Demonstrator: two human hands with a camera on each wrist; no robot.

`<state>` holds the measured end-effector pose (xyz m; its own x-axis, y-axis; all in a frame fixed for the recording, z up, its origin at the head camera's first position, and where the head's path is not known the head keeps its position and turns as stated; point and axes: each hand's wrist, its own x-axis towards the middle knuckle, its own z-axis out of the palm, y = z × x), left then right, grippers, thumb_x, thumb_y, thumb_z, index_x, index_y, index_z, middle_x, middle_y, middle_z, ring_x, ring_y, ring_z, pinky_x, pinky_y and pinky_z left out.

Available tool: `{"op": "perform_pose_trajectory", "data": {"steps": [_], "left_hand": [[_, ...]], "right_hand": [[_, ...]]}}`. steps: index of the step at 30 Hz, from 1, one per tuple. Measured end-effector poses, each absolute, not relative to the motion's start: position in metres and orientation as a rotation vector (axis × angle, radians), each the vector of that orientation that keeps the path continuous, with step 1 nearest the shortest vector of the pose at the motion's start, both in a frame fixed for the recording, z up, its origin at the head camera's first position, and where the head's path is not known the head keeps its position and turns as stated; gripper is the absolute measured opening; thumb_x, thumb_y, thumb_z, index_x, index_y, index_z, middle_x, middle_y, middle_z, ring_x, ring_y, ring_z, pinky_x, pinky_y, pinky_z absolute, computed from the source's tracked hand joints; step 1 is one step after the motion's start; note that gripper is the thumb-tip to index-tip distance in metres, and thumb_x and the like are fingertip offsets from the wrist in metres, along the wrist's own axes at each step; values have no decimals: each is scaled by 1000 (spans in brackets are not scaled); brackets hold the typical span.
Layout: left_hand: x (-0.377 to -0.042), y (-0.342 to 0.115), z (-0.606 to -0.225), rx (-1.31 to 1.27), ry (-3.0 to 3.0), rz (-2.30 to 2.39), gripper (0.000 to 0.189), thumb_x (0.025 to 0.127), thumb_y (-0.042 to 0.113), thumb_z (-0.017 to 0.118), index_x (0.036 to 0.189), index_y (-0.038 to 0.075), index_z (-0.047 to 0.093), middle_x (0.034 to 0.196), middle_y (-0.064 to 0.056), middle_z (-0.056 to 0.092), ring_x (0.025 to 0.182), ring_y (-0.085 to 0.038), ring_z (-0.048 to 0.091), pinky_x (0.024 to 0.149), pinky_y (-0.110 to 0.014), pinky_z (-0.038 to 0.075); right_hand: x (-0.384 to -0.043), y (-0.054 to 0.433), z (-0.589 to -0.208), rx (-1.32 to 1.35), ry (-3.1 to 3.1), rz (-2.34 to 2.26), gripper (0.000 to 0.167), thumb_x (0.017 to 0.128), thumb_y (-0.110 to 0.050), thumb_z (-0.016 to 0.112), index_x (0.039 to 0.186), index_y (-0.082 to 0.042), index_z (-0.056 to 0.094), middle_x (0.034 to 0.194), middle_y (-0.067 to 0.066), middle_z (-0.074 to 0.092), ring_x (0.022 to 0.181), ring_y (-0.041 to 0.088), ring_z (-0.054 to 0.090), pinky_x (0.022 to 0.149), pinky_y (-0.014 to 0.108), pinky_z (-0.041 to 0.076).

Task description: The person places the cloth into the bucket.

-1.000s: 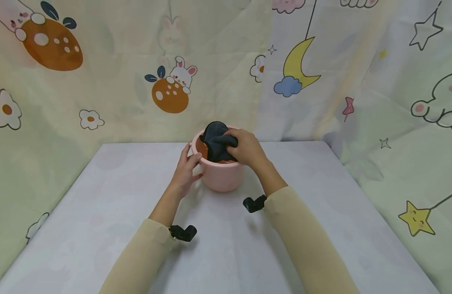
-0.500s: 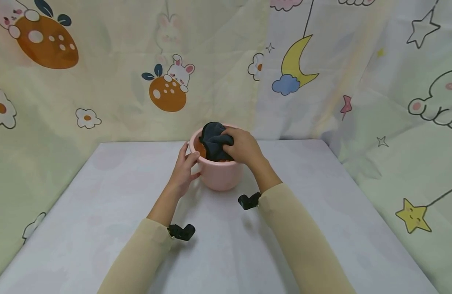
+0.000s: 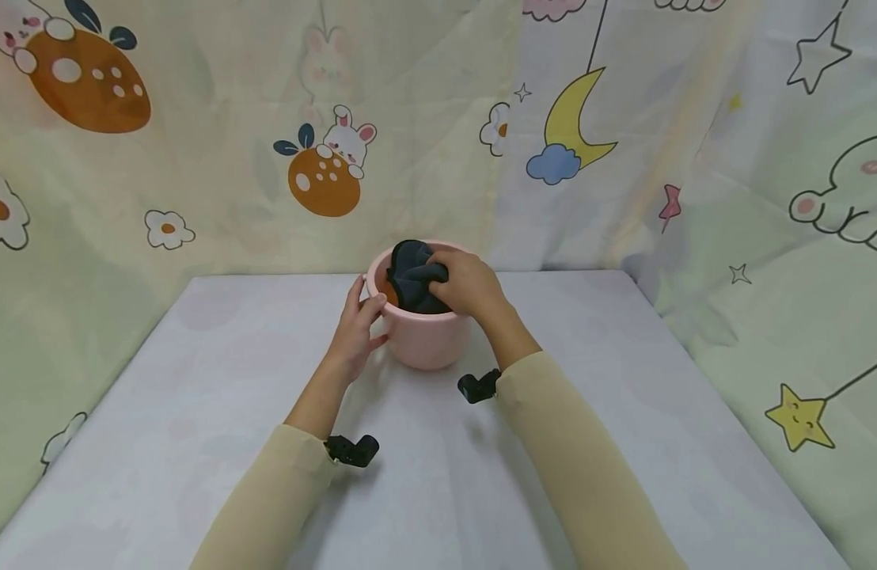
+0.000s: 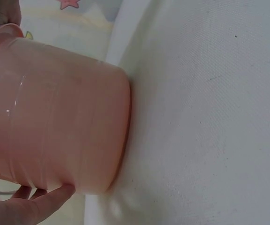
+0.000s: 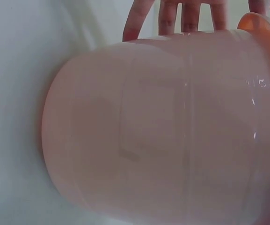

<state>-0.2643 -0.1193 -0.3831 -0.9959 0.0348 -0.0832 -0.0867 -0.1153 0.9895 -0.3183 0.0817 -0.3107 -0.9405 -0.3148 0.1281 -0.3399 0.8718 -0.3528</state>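
I'm seeing my right hand (image 3: 470,283) pinching dark cloth (image 3: 411,291) at its left inside the pink bucket (image 3: 427,340), my left hand (image 3: 353,331) touching outside, fingers spread.

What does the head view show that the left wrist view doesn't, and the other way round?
Only the head view: the dark cloth pinched in the right hand, the beige sleeves and the yellow moon on the backdrop.

Only the left wrist view: small dark specks on the tabletop, and a thin grey curved strip by the left fingers, perhaps a handle.

Both: the pink bucket, the tabletop, and part of each hand, the left hand touching the bucket's side.
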Motion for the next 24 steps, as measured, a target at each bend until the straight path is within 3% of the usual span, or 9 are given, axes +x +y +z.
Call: {"op": "perform_pose_trajectory", "data": {"steps": [24], "left_hand": [[-264, -121, -384, -39, 2024, 2294, 80, 102, 41, 53, 167, 35, 6, 171, -6, 19, 156, -30, 28, 117, -63, 37]], "right_hand": [[-317, 80, -310, 531, -2990, 575, 40, 97, -29, 68, 137, -22, 64, 141, 1, 64, 136, 27, 55, 117, 48, 42]]}}
